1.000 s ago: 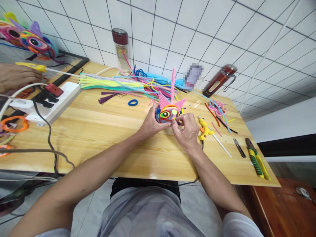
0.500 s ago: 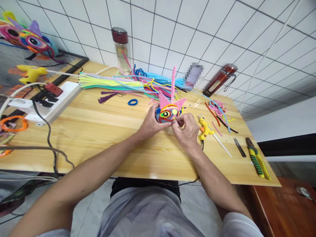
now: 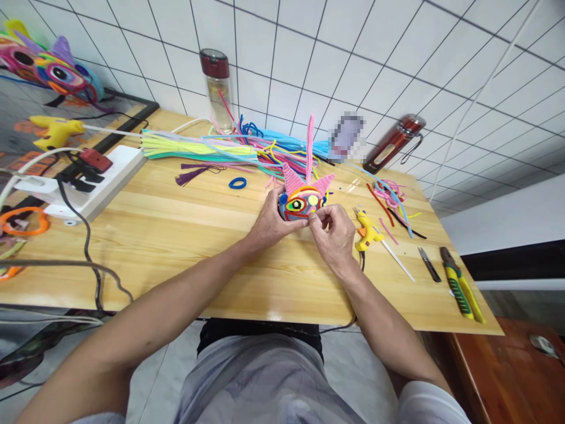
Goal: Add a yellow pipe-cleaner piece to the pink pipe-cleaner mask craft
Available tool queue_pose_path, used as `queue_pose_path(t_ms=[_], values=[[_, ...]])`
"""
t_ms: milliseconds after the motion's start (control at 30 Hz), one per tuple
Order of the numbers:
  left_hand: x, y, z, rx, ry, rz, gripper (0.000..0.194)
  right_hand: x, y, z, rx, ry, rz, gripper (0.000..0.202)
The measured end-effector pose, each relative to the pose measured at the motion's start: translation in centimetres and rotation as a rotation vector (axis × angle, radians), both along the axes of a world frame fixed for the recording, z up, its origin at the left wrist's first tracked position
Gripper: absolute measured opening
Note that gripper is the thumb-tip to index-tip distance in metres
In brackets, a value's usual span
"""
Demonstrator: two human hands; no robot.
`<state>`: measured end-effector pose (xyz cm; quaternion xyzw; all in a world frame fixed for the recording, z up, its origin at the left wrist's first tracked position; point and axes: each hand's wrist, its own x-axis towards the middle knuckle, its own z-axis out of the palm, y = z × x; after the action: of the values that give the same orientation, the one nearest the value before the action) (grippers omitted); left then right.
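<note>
A colourful pipe-cleaner animal head [image 3: 300, 202] with pink pointed ears, a green-and-red eye and a tall pink strip on top is held just above the table. My left hand [image 3: 268, 222] is closed around its left side, the thumb along the lower edge. At the lower front of the head, my right hand [image 3: 334, 235] pinches with thumb and forefinger; whatever is between those fingertips is too small to make out. A yellow glue gun [image 3: 367, 231] lies just right of my right hand.
Bundled pipe cleaners [image 3: 198, 146] lie along the back, near a glass bottle [image 3: 217, 88] and a red thermos [image 3: 394, 143]. Pliers [image 3: 459, 285] and small snips [image 3: 429, 265] are at right. A power strip [image 3: 99, 182], with cables, and another glue gun [image 3: 57, 131] sit at left.
My right hand's fingers have shifted slightly at the front of the head, and the dark bit seen beside them before no longer shows. The left hand keeps its hold.
</note>
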<state>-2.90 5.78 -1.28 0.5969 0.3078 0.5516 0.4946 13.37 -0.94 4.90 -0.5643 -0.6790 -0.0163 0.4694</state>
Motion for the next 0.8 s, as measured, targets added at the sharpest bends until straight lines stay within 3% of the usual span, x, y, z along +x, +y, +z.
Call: queue_pose_path(t_ms=[433,800], values=[[0.04,-0.11,0.06,-0.057,-0.009,0.024,0.104,0.4,-0.05,0.25,0.079,-0.065,-0.024,0.006],[0.15,-0.46,0.35,-0.053,-0.034,-0.014,0.103,0.24,0.09,-0.03,0.092,-0.093,-0.003,0.01]])
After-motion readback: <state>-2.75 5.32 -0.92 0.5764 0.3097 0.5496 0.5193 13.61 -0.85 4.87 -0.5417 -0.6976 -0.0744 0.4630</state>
